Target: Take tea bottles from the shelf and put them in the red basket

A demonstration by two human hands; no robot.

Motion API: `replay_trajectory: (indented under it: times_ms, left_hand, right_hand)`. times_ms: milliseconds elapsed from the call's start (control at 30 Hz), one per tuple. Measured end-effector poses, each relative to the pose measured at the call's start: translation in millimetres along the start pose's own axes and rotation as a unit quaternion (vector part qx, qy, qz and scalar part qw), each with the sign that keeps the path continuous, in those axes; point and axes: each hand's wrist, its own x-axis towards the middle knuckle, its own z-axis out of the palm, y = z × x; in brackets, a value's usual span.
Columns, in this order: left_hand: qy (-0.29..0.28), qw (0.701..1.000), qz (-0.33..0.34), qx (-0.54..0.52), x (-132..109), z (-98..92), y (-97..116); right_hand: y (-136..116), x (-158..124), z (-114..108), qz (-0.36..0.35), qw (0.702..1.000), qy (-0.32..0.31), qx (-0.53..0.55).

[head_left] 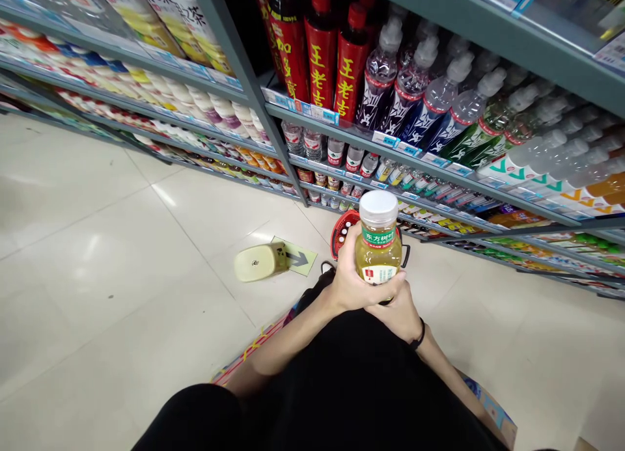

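Note:
A bottle of yellow-green tea point(378, 256) with a white cap and a green label stands upright in front of my body. My left hand point(350, 283) wraps round its left side, the thumb lying across the lower front. Low on the right, my right hand point(396, 310) is closed about the bottle's base, with a dark band at the wrist. Some of its fingers are hidden behind the bottle and my left hand. Beneath the bottle, on the floor, a red basket point(336, 235) with small white-capped items inside is partly covered from view.
Shelves ahead carry red drink bottles point(322, 64), sports-cap bottles point(410, 90) and many smaller drinks lower down. Another shelf unit at the left holds white-capped bottles point(195, 99). A pale yellow plastic stool point(254, 262) stands on the tiles beside an arrow floor sticker point(300, 257).

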Motion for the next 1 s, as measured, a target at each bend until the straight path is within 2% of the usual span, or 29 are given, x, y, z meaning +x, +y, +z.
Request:
replay_trajectory:
  times_ms: [233, 433, 500, 567, 667, 867, 933, 1000]
  left_hand:
    - [0.0, 1.0, 0.016, -0.026, -2, 0.6, 6]
    - [-0.015, 0.997, -0.008, -0.079, 2, -7.0, 7]
    - [-0.02, 0.988, -0.039, -0.146, 12, -14.6, 7]
    - [-0.014, 0.975, -0.087, -0.203, 23, -22.9, 6]
    - [0.017, 0.967, -0.14, -0.211, 36, -31.5, 3]
    - [0.122, 0.954, -0.197, -0.191, 33, -28.0, -9]
    - [0.139, 0.936, -0.244, -0.213, 31, -25.2, -13]
    - [0.124, 0.906, -0.314, -0.256, 29, -23.0, -16]
  right_hand:
    - [1, -1, 0, 0.001, 1.0, 0.001, -0.013]
    - [-6, -2, 1, 0.008, 0.999, 0.004, 0.042]
    - [-11, -2, -1, -0.015, 0.997, -0.02, 0.077]
    - [-16, -3, -3, -0.022, 0.989, -0.074, 0.123]
    - [-20, -6, -4, -0.002, 0.973, -0.132, 0.188]
    - [-19, -10, -7, 0.002, 0.965, -0.144, 0.218]
    - [-19, -11, -11, 0.004, 0.96, -0.148, 0.239]
    - [-21, -12, -13, 0.002, 0.955, -0.153, 0.256]
